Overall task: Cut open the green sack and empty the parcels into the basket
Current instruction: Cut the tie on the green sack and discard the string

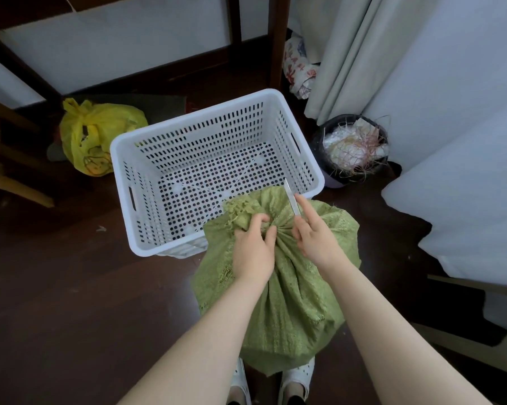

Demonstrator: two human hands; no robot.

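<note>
The gathered neck of the woven green sack (287, 287) is gripped by the closed left hand (253, 247). A thin metal blade (291, 197) is pinched by the right hand (315, 238) just beside it. The empty white perforated plastic basket (147, 147) stands beyond both hands.

Left hand (253, 247) clenched, right hand (313, 233) pinching, both arms extended.

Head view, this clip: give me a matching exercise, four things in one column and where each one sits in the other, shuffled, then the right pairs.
Things:
1. white perforated plastic basket
2. green woven sack
3. yellow plastic bag
4. black waste bin full of scraps

Places:
A. on the floor left of the basket
B. by the curtain, right of the basket
C. in front of the person's feet, its gathered neck in the left hand
D. middle of the floor, no parcels inside

Pairs: 1-D, 2-C, 3-A, 4-B
</note>
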